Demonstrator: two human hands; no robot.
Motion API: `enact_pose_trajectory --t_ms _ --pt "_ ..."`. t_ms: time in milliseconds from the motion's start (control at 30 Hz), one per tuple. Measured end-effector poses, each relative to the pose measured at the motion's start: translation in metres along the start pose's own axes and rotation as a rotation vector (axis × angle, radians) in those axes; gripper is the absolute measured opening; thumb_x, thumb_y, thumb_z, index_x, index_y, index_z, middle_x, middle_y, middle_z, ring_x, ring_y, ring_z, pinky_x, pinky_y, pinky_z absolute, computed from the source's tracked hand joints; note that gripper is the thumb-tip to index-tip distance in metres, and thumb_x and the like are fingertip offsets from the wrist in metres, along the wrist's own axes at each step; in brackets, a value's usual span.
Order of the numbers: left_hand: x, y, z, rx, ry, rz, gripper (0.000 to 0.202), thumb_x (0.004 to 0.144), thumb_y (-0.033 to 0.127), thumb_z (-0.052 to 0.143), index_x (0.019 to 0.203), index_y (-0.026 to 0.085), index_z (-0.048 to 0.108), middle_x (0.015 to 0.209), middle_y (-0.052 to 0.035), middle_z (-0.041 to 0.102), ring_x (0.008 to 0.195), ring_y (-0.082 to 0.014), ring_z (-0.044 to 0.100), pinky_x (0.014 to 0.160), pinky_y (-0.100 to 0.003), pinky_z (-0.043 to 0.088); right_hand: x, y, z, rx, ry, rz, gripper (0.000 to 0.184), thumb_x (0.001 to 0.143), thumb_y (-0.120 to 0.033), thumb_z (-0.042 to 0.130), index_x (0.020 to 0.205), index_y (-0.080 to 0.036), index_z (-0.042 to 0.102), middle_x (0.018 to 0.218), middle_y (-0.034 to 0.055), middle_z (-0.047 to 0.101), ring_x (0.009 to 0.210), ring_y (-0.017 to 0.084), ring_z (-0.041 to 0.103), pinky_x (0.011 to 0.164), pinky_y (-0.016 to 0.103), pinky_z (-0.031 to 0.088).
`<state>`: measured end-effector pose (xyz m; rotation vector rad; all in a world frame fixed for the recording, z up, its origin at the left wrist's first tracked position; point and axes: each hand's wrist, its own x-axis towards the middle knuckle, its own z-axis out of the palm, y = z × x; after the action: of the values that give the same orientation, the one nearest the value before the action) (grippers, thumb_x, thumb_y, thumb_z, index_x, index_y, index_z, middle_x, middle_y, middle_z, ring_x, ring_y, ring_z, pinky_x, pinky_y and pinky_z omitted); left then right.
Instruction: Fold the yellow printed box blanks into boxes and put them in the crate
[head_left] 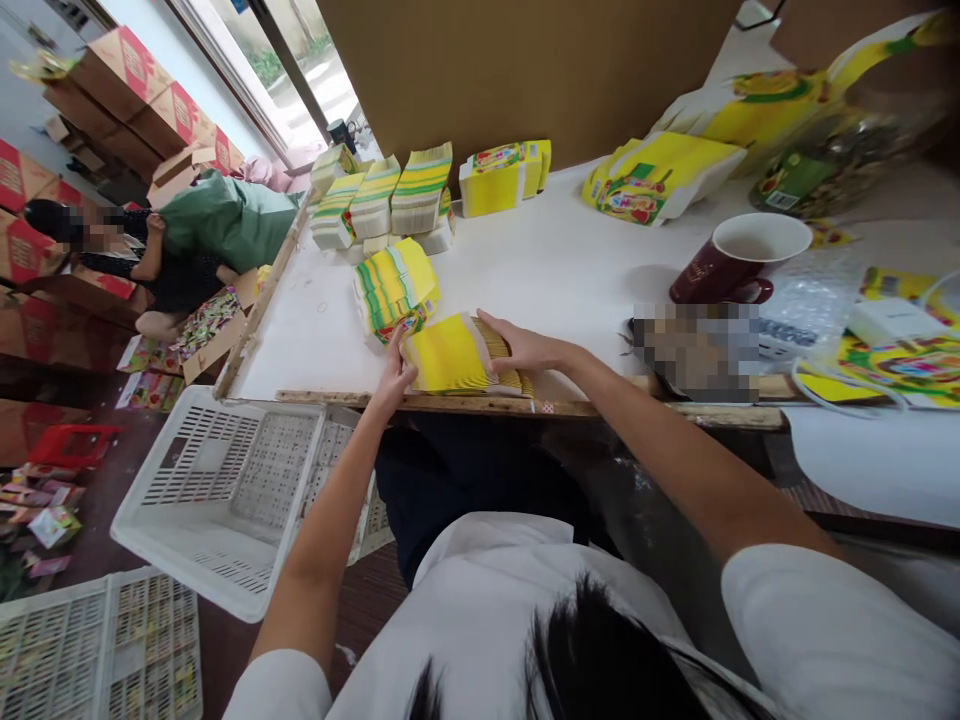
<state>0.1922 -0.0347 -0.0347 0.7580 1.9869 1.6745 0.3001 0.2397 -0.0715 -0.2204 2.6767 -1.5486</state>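
A stack of flat yellow cartons [450,355] lies at the near edge of the white table [555,260]. My left hand [395,372] presses against the stack's left end, fingers curled round it. My right hand [521,345] lies over the stack's right end, fingers wrapped on top. Just behind the stack sits a fanned bundle of yellow and green cartons [394,285]. Further back stand several more bundles of the same cartons [379,200] and a yellow box [499,178].
A dark red mug [739,258] stands at the right, with yellow packaging [656,178], a white charger [892,320] and cables. A white plastic crate [225,490] sits on the floor at the left. A person [150,260] sits beyond it among cardboard boxes [127,85].
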Motion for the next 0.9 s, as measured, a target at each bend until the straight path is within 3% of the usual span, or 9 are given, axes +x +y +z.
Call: enact_pose_trajectory --t_ms 100,200,267,400,567,633,700,800,900 --pt "-0.012 -0.001 -0.016 0.172 -0.230 0.062 0.139 0.055 0.077 0.082 0.162 0.028 0.008 0.173 -0.0142 0.005 0.159 -0.0399 0.009 0.126 -0.053 0.026 -0.016 0.001 -0.010 -0.045 -0.150 -0.057 0.143 0.062 -0.081 0.075 0.164 -0.023 -0.006 0.173 0.0132 0.003 0.159 0.038 0.011 0.129 0.053 0.012" --pt "-0.016 -0.003 -0.020 0.364 -0.262 0.126 0.145 0.052 0.071 0.087 0.162 0.028 0.002 0.172 -0.0179 -0.002 0.159 -0.0415 0.002 0.126 -0.057 0.022 -0.027 -0.003 -0.008 -0.100 -0.207 -0.090 0.152 0.057 -0.077 0.082 0.163 -0.020 -0.010 0.173 0.0168 -0.002 0.159 0.040 0.008 0.129 0.055 0.011" --pt "-0.016 -0.006 -0.017 0.453 -0.208 0.157 0.144 0.052 0.066 0.090 0.162 0.025 0.006 0.171 -0.0211 0.005 0.159 -0.0417 0.005 0.127 -0.058 0.016 -0.033 -0.008 0.000 -0.121 -0.151 -0.089 0.149 0.058 -0.073 0.084 0.164 -0.017 -0.006 0.172 0.0195 0.003 0.158 0.041 0.012 0.128 0.057 0.013" --pt "-0.013 -0.005 -0.006 0.388 -0.073 0.148 0.134 0.050 0.059 0.094 0.158 0.022 0.023 0.166 -0.0210 0.025 0.156 -0.0398 0.022 0.127 -0.054 0.022 -0.035 -0.020 0.021 -0.053 0.169 0.005 0.119 0.073 -0.061 0.077 0.164 -0.020 0.014 0.165 0.0198 0.032 0.150 0.040 0.036 0.124 0.057 0.029" --pt "0.004 0.019 0.003 0.048 0.166 -0.056 0.108 0.057 0.056 0.090 0.148 0.024 0.042 0.133 -0.0132 0.065 0.130 -0.0358 0.060 0.110 -0.047 0.048 -0.016 -0.029 0.010 0.250 0.303 0.170 0.108 0.073 -0.056 0.078 0.161 -0.019 0.028 0.150 0.0173 0.055 0.133 0.037 0.056 0.115 0.055 0.042" --pt "0.011 0.030 0.001 0.032 0.230 -0.192 0.084 0.069 0.058 0.081 0.139 0.023 0.052 0.127 -0.0119 0.069 0.123 -0.0344 0.065 0.103 -0.046 0.054 -0.004 -0.035 0.000 0.297 0.270 0.247 0.091 0.078 -0.056 0.073 0.156 -0.022 0.041 0.153 0.0142 0.053 0.136 0.037 0.053 0.116 0.055 0.042" --pt "0.016 0.036 -0.004 0.053 0.186 -0.365 0.069 0.078 0.063 0.071 0.133 0.024 0.059 0.125 -0.0120 0.071 0.117 -0.0342 0.068 0.098 -0.048 0.057 0.007 -0.043 -0.008 0.313 0.185 0.327 0.077 0.080 -0.058 0.071 0.147 -0.024 0.054 0.148 0.0129 0.058 0.129 0.037 0.059 0.110 0.056 0.049" --pt "0.017 0.036 -0.012 0.073 0.108 -0.540 0.069 0.083 0.075 0.056 0.125 0.022 0.066 0.117 -0.0150 0.074 0.111 -0.0356 0.070 0.094 -0.050 0.058 0.020 -0.054 -0.012 0.352 0.038 0.433 0.067 0.080 -0.066 0.069 0.130 -0.022 0.066 0.125 0.0156 0.073 0.103 0.035 0.072 0.090 0.054 0.062" --pt "0.016 0.030 -0.019 0.136 0.186 -0.548 0.070 0.082 0.080 0.053 0.118 0.022 0.069 0.118 -0.0150 0.074 0.116 -0.0354 0.068 0.100 -0.050 0.054 0.029 -0.058 -0.013 0.349 -0.047 0.463 0.072 0.079 -0.076 0.064 0.123 -0.020 0.067 0.123 0.0176 0.073 0.097 0.033 0.073 0.080 0.051 0.065"
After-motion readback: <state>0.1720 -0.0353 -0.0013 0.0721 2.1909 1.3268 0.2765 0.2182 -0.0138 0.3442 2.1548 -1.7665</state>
